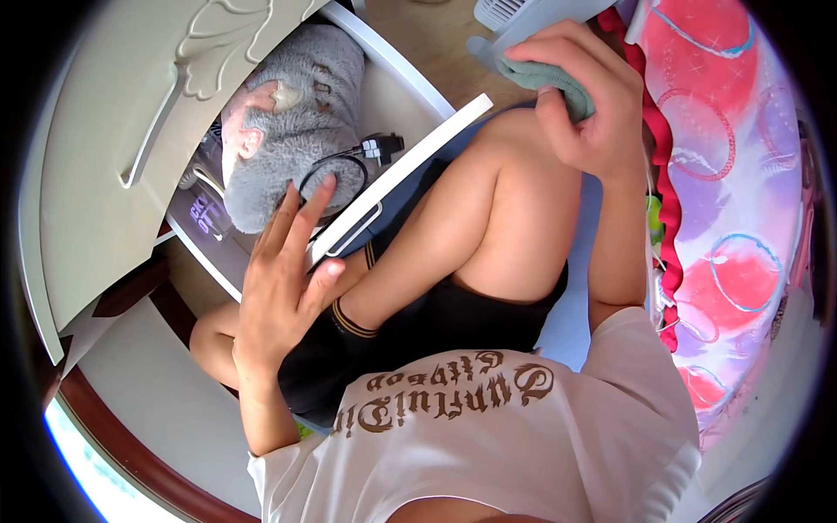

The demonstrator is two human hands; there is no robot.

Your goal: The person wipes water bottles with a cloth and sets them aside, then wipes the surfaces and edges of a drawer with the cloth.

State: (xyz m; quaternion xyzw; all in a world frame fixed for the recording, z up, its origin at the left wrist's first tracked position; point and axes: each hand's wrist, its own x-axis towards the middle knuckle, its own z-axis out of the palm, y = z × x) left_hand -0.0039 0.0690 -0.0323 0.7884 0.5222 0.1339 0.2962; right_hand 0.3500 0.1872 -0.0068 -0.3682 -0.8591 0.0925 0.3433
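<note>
My right hand [602, 105] is closed round a folded grey-green cloth [558, 84], held above my bent knee. Over the near end of an open white drawer [410, 172] is my left hand [277, 292], its fingers stretched out and spread. Its fingertips lie against or just above a grey fluffy plush item [301, 113] with a pink patch; whether they touch it I cannot tell. A black cable with a plug [381, 149] lies on the plush. Beside it in the drawer sits a purple printed item [202, 215], partly covered.
A pale cabinet front [96, 166] with carved relief and a long handle stands at the left. To the right hangs a pink and purple patterned cloth [724, 174] with a red ruffled edge. A light grey plastic object [532, 22] is beyond my right hand. My crossed legs fill the middle.
</note>
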